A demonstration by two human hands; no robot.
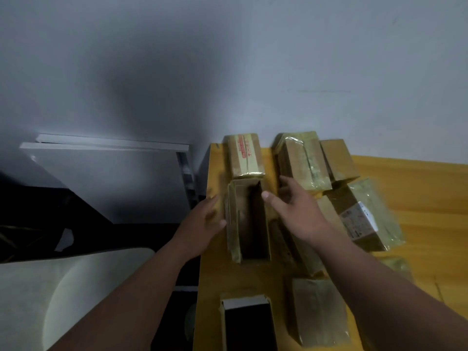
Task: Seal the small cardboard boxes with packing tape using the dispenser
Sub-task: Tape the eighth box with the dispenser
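An open, empty cardboard box (249, 221) lies on the yellow table (417, 198) near its left edge. My left hand (202, 224) rests flat against the box's left side, thumb at the flap. My right hand (293, 209) has its thumb on the box's right wall and its fingers spread beyond it. Behind the box stand a taped box with red print (244, 155) and another taped box (301, 160). No tape dispenser is visible.
More boxes crowd the right: a plain one (338, 160), a labelled one in plastic film (364, 219), a taped one near me (316, 312). An open white-rimmed dark box (247, 323) sits at the front. A white chair (50, 300) stands left of the table.
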